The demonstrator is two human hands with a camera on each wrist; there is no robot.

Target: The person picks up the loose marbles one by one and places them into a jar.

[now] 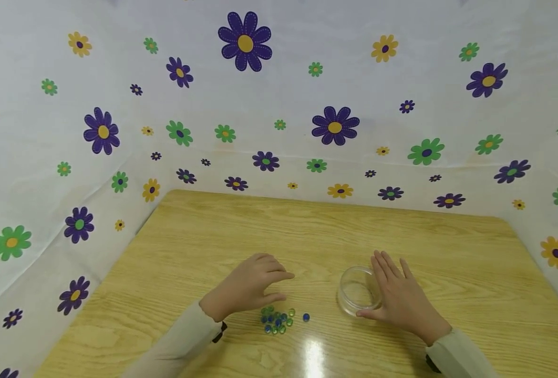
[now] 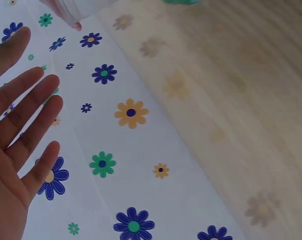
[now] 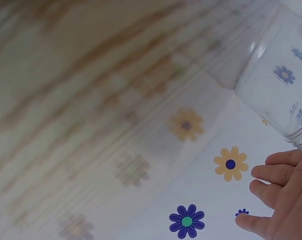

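A loose cluster of green and blue glass marbles [image 1: 278, 322] lies on the table, with one blue marble [image 1: 306, 317] a little apart on its right. Just beyond the cluster, my left hand [image 1: 250, 283] hovers with fingers extended and holds nothing. In the left wrist view its fingers spread apart. A clear, round, open-mouthed jar [image 1: 342, 300] stands upright to the right of the marbles. My right hand [image 1: 399, 296] lies along the jar's right side, fingers straight and thumb at its near edge. The right wrist view has the jar's threaded neck [image 3: 300, 135] just above those fingers.
The wooden table [image 1: 222, 220] has its far edge against a white cloth [image 1: 279, 94] printed with flowers, which also rises on the left and right. A bright light reflection lies on the tabletop near the front.
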